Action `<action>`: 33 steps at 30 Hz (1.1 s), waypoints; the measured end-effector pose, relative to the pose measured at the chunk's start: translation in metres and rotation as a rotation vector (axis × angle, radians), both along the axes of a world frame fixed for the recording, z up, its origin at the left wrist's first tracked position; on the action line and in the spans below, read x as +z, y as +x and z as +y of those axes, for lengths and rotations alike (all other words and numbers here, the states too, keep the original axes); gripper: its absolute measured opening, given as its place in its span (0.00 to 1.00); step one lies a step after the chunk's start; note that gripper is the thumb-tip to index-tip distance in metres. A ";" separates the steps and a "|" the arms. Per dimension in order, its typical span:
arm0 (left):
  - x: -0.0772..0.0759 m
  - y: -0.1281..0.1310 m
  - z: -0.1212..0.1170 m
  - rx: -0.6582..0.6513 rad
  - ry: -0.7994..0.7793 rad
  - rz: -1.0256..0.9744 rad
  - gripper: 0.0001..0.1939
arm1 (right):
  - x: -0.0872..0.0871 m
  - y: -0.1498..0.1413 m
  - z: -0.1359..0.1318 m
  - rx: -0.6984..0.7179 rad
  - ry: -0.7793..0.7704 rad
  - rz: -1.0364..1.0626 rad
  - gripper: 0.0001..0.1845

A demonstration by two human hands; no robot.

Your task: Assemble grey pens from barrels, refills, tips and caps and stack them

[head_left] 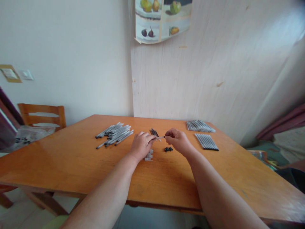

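My left hand [142, 144] is closed around a thin, light-coloured pen barrel [161, 137], held level above the middle of the table. At the barrel's right end, the fingertips of my right hand [177, 140] pinch a small dark piece; whether it is a plug or a refill end I cannot make out. Several grey pen barrels [149, 156] lie partly hidden under my left hand. Small black plugs [168, 149] sit in a cluster just below the right fingers. Behind the hands lie several thin dark refills [154, 131].
A loose pile of grey pens with black ends [115, 135] covers part of the wooden table [71, 162] on the left. To the right are a neat row of pens [206, 142] and a clear bag of pens [199, 125]. A wooden chair [43, 119] stands beyond the left edge.
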State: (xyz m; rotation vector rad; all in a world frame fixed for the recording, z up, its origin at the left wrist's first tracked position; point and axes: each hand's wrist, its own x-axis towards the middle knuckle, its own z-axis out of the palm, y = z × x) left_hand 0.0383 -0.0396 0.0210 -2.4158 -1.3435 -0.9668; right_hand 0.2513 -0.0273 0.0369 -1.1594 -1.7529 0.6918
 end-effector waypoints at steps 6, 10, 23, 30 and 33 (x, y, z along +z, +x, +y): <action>-0.001 0.000 0.002 -0.009 -0.012 0.004 0.14 | 0.004 -0.001 -0.003 0.024 -0.016 0.013 0.05; -0.001 0.000 0.002 -0.011 -0.008 -0.005 0.14 | 0.006 -0.002 -0.005 0.058 -0.036 0.069 0.05; -0.001 -0.001 0.001 -0.022 -0.020 0.002 0.14 | 0.007 -0.001 -0.006 0.061 -0.061 0.058 0.07; -0.001 0.000 0.001 -0.023 -0.025 0.008 0.14 | 0.009 0.001 -0.008 0.068 -0.093 0.054 0.06; -0.001 0.000 0.001 -0.027 -0.036 0.007 0.15 | 0.010 0.001 -0.009 0.070 -0.111 0.062 0.05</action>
